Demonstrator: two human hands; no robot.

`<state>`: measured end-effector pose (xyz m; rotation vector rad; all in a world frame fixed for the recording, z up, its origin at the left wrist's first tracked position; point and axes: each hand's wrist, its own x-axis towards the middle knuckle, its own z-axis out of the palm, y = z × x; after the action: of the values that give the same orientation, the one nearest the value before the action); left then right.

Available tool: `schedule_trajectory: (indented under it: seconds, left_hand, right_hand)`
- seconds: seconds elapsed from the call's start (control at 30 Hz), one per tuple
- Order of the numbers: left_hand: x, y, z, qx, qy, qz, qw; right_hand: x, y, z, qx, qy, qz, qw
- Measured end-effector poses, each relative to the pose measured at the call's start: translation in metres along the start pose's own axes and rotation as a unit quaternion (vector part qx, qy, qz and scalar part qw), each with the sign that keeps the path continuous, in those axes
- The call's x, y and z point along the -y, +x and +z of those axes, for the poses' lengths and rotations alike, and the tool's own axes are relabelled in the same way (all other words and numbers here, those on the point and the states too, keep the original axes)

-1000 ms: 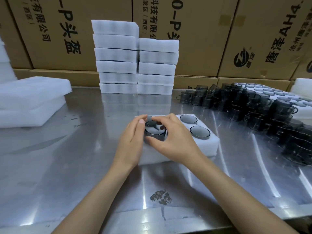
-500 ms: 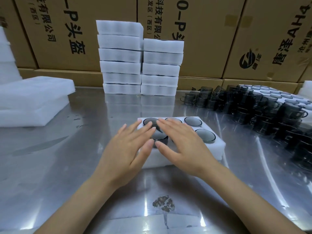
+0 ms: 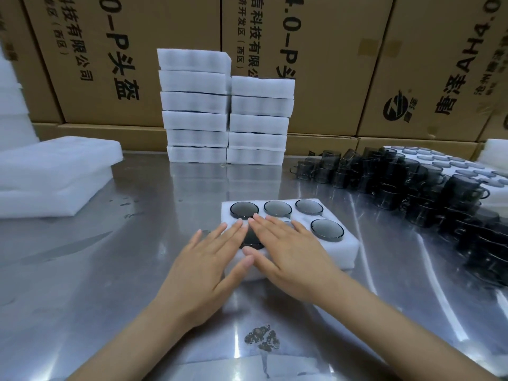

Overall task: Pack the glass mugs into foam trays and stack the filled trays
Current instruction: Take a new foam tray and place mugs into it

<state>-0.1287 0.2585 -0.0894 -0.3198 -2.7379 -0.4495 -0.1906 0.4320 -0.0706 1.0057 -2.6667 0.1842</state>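
Foam tray (image 3: 349, 247), long axis left-right, mugs (image 3: 327, 229) seemingly base-up

near tray (image 3: 349, 247) slots under both hands, far-right mugs (image 3: 492, 243) cut off

We see a wall of brown cardboard cartons (image 3: 316, 64) across the back, printed with black Chinese characters and the letters "AHA4.0"; one at the right bears a round black logo (image 3: 395, 105). Strips of brown tape (image 3: 369, 46) are stuck on a carton near the top. Below them we look onto a shiny metal table (image 3: 96, 270) that mirrors the light in pale streaks, and near its front edge sits a dark, mottled stain (image 3: 262, 339)
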Motion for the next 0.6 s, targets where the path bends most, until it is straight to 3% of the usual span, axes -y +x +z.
schedule_trajectory:
  seconds: [0.07,0.13,0.23,0.27,0.33,0.4,0.5,0.6]
  left_hand:
    - [0.002,-0.003,0.004,0.007,-0.052,-0.015,0.998]
    - [0.003,-0.006,0.007,0.014,-0.098,-0.045,0.994]
    - [0.006,-0.008,0.009,0.009,-0.195,-0.141,0.971]
    - [0.007,-0.007,0.008,0.003,-0.236,-0.181,0.955]
    - [0.007,-0.004,0.003,0.006,-0.283,-0.227,0.932]
    - [0.001,0.0,0.002,0.047,-0.268,-0.23,0.934]
    - [-0.011,0.009,0.006,0.079,-0.265,-0.229,0.933]
    - [-0.013,0.017,0.01,0.035,-0.315,-0.233,0.919]
  right_hand:
    - [0.0,-0.002,-0.003,-0.03,0.032,-0.003,0.999]
    - [-0.007,-0.007,-0.007,-0.112,0.109,0.011,0.988]
    - [-0.036,-0.011,-0.016,-0.227,0.198,0.128,0.945]
    - [-0.05,-0.011,-0.019,-0.225,0.208,0.188,0.933]
    - [-0.077,-0.014,-0.023,-0.147,0.224,0.307,0.913]
    - [-0.092,-0.018,-0.022,-0.053,0.307,0.38,0.871]
    - [-0.089,-0.027,-0.016,-0.029,0.431,0.37,0.822]
    - [-0.091,-0.034,-0.01,-0.043,0.498,0.354,0.79]
